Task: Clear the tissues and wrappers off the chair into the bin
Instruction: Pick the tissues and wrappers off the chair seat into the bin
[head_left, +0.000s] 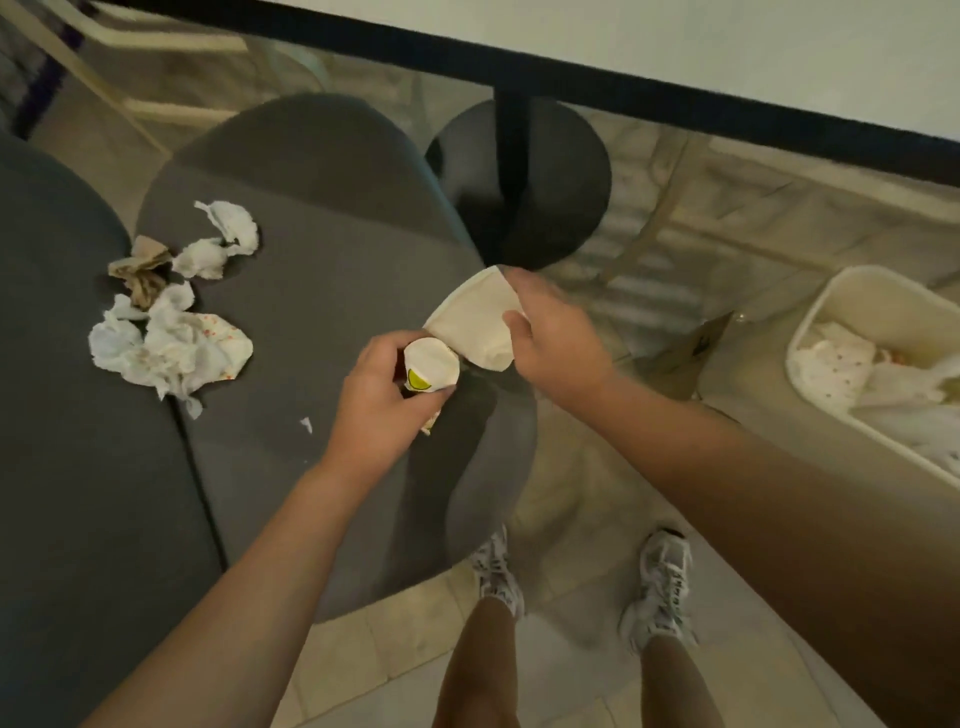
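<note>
The grey round chair seat (332, 249) carries a heap of crumpled white tissues (166, 343), two more white tissues (223, 239) and a brown crumpled wrapper (143, 270) at its left side. A tiny white scrap (306, 424) lies near the middle. Over the seat's right edge, my left hand (379, 400) grips a small white cup with a yellow mark (431, 366) and some wrapper under it. My right hand (556, 338) holds a cream paper cup (475, 322) by its side, right next to the small one. The cream bin (852, 306) stands on the floor at the right, with tissues and wrappers inside.
A second grey seat (62, 415) adjoins the chair on the left. A white table with a black edge (675, 98) and its black round pedestal base (519, 182) stand behind the chair. A brown cardboard piece (691, 348) lies on the tiled floor by the bin. My shoes (660, 587) are below.
</note>
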